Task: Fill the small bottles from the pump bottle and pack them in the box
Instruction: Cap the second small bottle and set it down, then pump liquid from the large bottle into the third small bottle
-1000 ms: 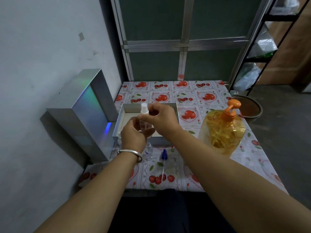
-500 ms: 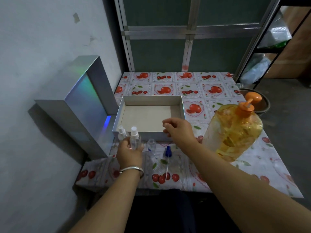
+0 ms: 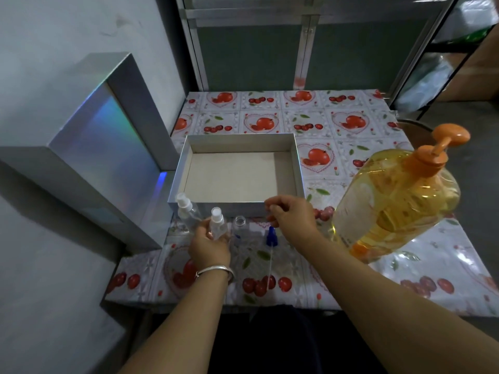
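My left hand (image 3: 209,248) grips a small clear spray bottle (image 3: 217,224) with a white cap, upright on the table just in front of the box. A second white-capped small bottle (image 3: 186,209) stands to its left, and a small bottle without a cap (image 3: 239,224) stands to its right. A blue spray cap (image 3: 271,237) with its tube lies beside that one. My right hand (image 3: 294,217) hovers over the box's front right corner, fingers loosely curled, holding nothing. The open silver box (image 3: 243,136) shows only its bare beige floor. The big yellow pump bottle (image 3: 399,201) with its orange pump stands at the right.
The holographic silver box lid (image 3: 108,141) leans against the wall at the left. The table (image 3: 351,114) wears a fruit-print cloth. A brown bowl (image 3: 413,128) sits beyond the right edge, behind the pump bottle, and a metal shelf (image 3: 459,49) stands at the back right.
My left hand brought the white-capped bottle down from in front of the box to the table beside the other small bottles. My right hand let go of it and moved right.
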